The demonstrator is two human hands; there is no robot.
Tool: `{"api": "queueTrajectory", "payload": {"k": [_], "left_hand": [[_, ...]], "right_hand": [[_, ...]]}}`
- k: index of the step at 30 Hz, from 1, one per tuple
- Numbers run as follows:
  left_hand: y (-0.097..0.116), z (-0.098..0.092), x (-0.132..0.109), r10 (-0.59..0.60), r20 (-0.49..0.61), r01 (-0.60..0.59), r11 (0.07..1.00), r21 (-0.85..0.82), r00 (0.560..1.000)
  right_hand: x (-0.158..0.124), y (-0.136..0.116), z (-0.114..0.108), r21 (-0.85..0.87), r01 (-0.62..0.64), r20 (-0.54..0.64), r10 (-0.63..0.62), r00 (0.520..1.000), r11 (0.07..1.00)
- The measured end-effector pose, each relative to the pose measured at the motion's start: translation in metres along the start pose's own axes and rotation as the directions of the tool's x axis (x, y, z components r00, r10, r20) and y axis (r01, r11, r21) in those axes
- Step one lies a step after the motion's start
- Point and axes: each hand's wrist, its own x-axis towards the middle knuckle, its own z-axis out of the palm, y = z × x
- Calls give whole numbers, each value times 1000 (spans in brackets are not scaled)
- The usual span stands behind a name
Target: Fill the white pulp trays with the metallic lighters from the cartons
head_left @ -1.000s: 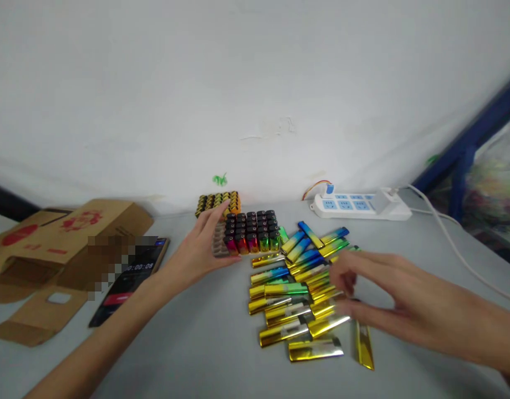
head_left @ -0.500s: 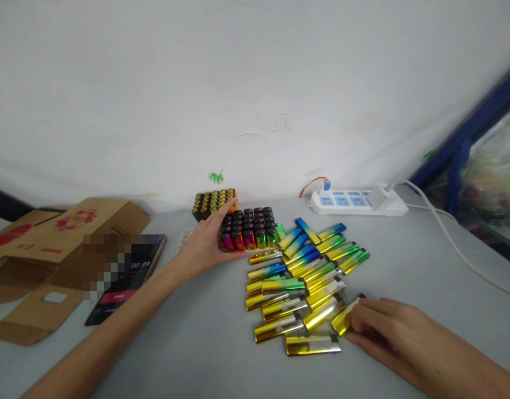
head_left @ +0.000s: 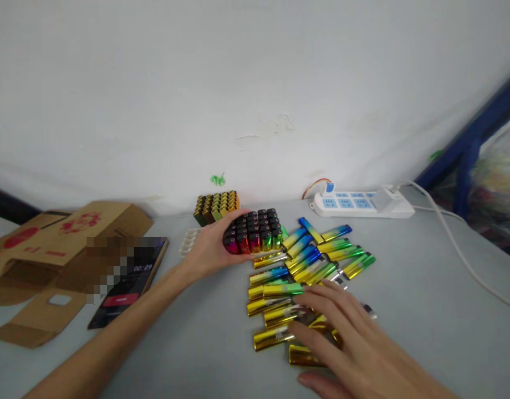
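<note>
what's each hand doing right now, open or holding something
Left hand: holding the block of upright, black-topped, shiny multicoloured lighters by its side.
Right hand: open, spread over loose metallic gold-and-silver lighters; contact unclear.

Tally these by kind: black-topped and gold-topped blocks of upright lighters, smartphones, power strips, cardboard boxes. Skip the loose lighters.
Black-topped lighter block: 1
Gold-topped lighter block: 1
Smartphone: 1
Power strip: 1
Cardboard box: 1
Total: 5

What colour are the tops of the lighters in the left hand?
The lighter tops are black; the head view shows this best.
</note>
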Motion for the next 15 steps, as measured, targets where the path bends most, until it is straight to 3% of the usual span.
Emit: {"api": "queueTrajectory", "payload": {"k": [6,15], "left_hand": [[4,-6,1,31,1,-31,999,-26,1000],[4,-29,-11,19,33,-21,996,83,999]], "right_hand": [[30,2,23,15,100,154,-101,983,995],[20,19,23,57,1,181,-11,983,998]]}}
